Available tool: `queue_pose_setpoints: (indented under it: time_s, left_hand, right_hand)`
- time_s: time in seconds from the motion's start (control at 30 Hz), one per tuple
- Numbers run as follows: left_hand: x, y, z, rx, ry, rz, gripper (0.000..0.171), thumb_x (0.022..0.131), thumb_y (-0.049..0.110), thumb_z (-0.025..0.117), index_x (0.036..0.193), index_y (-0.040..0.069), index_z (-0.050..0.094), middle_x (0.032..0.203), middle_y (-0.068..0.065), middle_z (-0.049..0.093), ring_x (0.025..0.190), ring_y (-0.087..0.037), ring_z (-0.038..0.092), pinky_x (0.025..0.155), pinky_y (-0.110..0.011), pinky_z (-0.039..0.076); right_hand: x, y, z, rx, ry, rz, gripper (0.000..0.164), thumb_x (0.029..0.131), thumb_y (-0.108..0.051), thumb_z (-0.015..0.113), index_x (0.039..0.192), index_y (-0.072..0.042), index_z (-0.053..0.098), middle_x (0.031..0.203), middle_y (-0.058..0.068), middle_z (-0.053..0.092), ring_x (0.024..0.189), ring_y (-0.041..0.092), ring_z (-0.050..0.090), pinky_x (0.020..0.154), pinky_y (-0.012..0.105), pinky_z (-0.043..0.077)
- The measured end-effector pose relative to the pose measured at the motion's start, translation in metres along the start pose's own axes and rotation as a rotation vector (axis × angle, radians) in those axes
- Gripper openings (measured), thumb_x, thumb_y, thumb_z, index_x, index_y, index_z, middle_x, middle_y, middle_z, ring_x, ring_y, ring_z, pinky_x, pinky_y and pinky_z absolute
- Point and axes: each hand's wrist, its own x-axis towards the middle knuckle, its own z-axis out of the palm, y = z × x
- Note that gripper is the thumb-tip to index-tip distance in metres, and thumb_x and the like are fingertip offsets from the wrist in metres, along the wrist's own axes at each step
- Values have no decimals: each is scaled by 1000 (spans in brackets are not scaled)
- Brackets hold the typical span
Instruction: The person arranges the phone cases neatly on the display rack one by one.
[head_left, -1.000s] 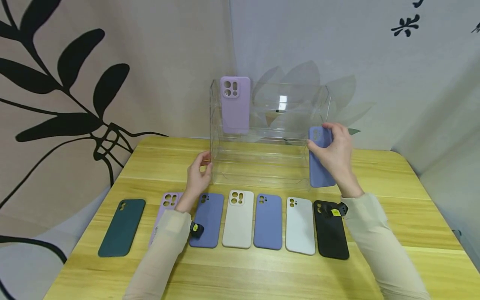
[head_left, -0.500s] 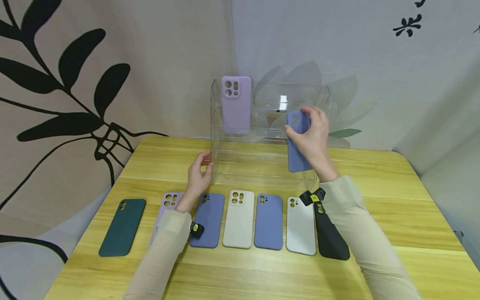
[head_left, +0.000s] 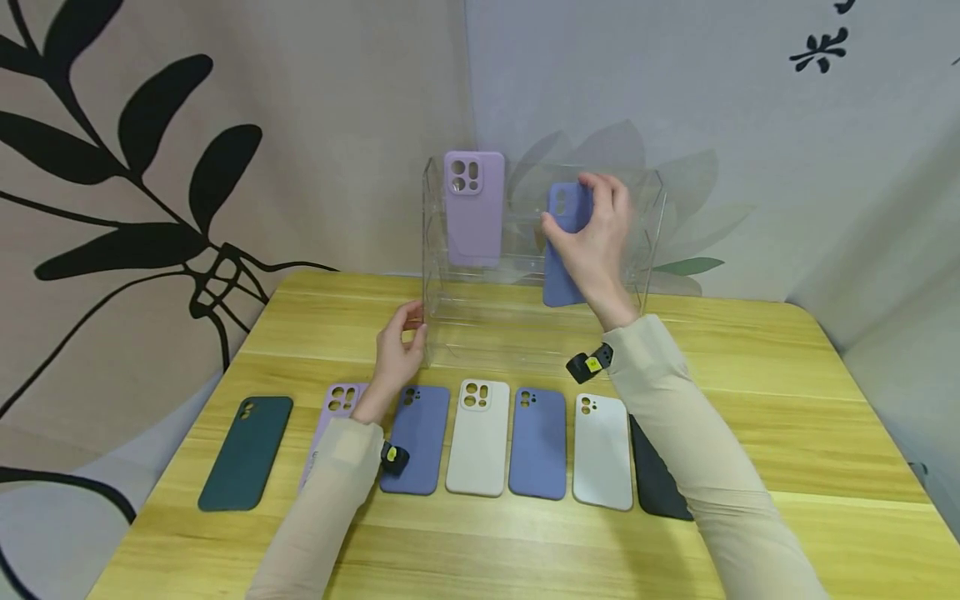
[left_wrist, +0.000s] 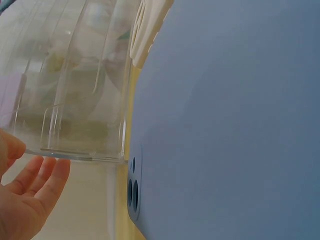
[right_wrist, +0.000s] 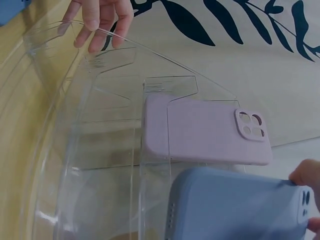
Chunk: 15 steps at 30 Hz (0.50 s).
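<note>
My right hand [head_left: 602,237] pinches a blue phone case [head_left: 564,242] by its side edges, thumb on the left and fingers on the right. The case is upright in front of the upper part of a clear tiered display rack [head_left: 525,346]. In the right wrist view the blue case [right_wrist: 235,205] is beside a lilac phone case [right_wrist: 205,130], which stands in the rack's upper tier at the left. My left hand [head_left: 400,346] holds the rack's left side panel; in the left wrist view the thumb and fingers [left_wrist: 50,180] lie on either side of its edge.
A row of phone cases lies on the wooden table [head_left: 450,558]: dark green [head_left: 246,454], lilac [head_left: 330,412], blue [head_left: 423,442], cream [head_left: 477,442], blue [head_left: 537,442], white [head_left: 602,454] and black [head_left: 656,471]. The sleeves partly cover the lilac and black ones. A patterned curtain [head_left: 360,142] hangs behind.
My right hand has carried the blue case left and upward, from the rack's right side to in front of its upper tier, close to the lilac case. The left hand stays in place.
</note>
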Motion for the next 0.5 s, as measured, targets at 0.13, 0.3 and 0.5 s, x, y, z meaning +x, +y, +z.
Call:
queue_pose_setpoints:
  time_s: [0.13, 0.3, 0.5]
  left_hand:
    - [0, 0, 0, 5, -2, -7, 33, 88, -15, 49, 121, -17, 47, 110, -35, 54, 95, -45, 54, 72, -52, 54]
    - [0, 2, 0, 23, -1, -13, 33, 88, -15, 49, 121, -17, 47, 110, -35, 54, 95, -44, 55, 72, -52, 54]
    - [0, 3, 0, 35, 8, 1, 33, 87, -16, 50, 120, -18, 48, 109, -35, 55, 94, -45, 55, 70, -52, 54]
  right_hand:
    - [8, -4, 9, 7, 44, -1, 52, 74, -19, 75, 119, -1, 57, 121, 18, 42, 109, 30, 37, 92, 37, 33]
    - [21, -9, 17, -21, 88, 5, 49, 76, -22, 73, 118, -3, 56, 122, 15, 38, 111, 27, 36, 97, 28, 30]
    - [35, -12, 28, -35, 141, -16, 49, 78, -24, 74, 117, -2, 56, 121, 13, 36, 112, 25, 33, 98, 26, 27]
